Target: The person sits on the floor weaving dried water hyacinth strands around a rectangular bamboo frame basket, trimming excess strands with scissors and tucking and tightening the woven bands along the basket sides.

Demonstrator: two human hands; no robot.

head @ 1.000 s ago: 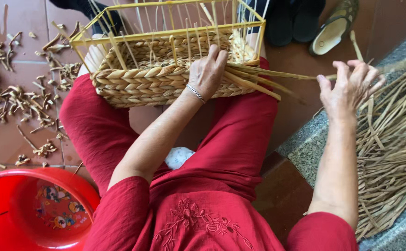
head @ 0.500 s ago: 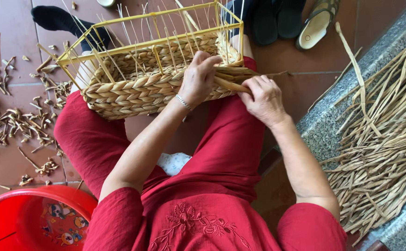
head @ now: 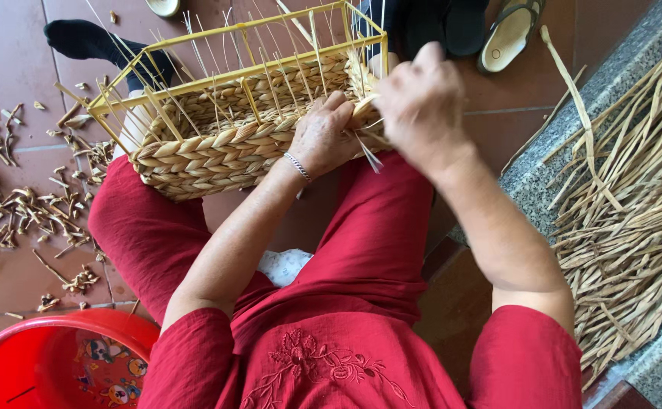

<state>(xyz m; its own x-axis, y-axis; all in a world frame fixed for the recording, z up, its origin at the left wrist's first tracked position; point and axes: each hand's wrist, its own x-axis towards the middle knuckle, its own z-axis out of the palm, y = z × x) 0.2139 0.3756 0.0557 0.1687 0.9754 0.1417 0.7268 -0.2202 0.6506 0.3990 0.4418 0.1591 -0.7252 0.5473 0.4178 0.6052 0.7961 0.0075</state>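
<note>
A red plastic basin [head: 58, 363] is cut off at the lower left corner. The half-woven basket [head: 217, 148] on its yellow wire frame rests across the person's knees. The left hand [head: 322, 138] presses its fingers against the braided wall; the blurred right hand [head: 422, 106] closes on a straw strand [head: 366, 151] at the basket's corner. Dried reeds [head: 634, 204] lie right.

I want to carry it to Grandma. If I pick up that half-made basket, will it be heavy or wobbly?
The basket is probably light for its size: it is braided dry straw on a thin yellow wire frame. The frame likely keeps it fairly stiff. The thin upright sticks above the weave are loose at the top and look easy to bend, so grabbing there seems risky.
</note>
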